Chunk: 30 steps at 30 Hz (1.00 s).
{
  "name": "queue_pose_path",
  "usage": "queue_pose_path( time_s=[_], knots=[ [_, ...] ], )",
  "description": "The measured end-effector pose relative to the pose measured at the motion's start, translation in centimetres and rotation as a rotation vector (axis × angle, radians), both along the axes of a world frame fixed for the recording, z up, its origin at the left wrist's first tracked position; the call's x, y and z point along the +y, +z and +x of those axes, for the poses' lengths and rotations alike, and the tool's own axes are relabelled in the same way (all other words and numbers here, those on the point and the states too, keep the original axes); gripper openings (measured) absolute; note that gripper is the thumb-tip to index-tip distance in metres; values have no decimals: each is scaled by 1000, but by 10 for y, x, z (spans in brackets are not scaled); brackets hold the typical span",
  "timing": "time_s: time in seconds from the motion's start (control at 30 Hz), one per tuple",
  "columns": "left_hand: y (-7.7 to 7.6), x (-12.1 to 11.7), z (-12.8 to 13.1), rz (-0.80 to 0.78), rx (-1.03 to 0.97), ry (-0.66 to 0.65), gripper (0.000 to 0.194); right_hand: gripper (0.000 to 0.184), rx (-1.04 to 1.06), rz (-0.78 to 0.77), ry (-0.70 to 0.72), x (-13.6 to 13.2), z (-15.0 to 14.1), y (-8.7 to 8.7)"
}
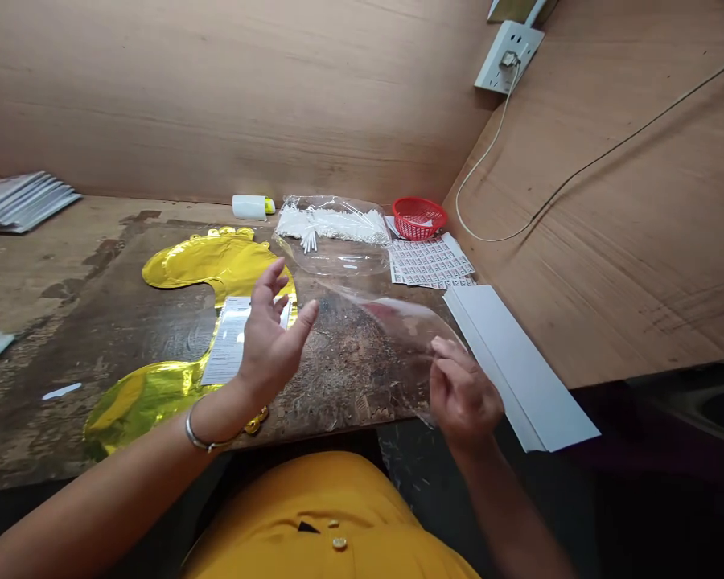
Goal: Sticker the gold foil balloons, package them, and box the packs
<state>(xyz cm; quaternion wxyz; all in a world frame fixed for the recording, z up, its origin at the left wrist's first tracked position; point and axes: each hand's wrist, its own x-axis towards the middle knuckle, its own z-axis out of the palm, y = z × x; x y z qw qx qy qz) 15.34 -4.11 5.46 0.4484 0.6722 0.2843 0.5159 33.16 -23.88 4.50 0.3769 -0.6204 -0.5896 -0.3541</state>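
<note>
My right hand (466, 394) is closed on the edge of a clear plastic bag (398, 322), which stretches up and to the left and is partly blurred. My left hand (273, 334) is raised with its fingers apart and holds nothing. Below and behind it lies a flat gold foil balloon (241, 265), curved, with small scalloped tabs along its edge. A printed paper sheet (220, 354) rests on the balloon, partly hidden by my left hand.
At the back lie a clear bag of white sticks (343, 227), a white tube (249, 207), a red basket (419, 217) and sticker sheets (431, 261). White card (512, 362) overhangs the right edge. Stacked packets (24, 201) sit far left. A cord runs from the wall socket (510, 58).
</note>
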Motion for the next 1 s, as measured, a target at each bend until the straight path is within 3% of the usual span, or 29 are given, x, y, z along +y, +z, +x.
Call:
queue_pose_path(
  time_s=[0.07,0.17,0.27,0.37,0.47,0.6,0.73,1.0],
  knots=[
    [0,-10,-8,303,136,-47,50,37,-15,-181,87,2,-4,-14],
    [-4,-24,-16,607,512,-264,33,32,7,-498,108,3,-13,-36],
    [-16,-31,-14,663,886,-466,37,31,97,-723,86,-2,-20,-46],
    [-29,-33,-6,697,1023,-619,41,46,187,-884,117,-15,-19,-38],
    [-37,-33,0,719,1065,-691,43,62,284,-827,80,-31,-7,-25],
    [-40,-35,2,682,1052,-681,45,28,341,-506,-74,-44,6,-22],
    [-40,-37,3,634,1013,-671,44,26,323,-610,36,-40,-4,-37],
    [-37,-39,4,605,1008,-682,44,36,250,-650,-31,-41,-14,-57]
  ],
)
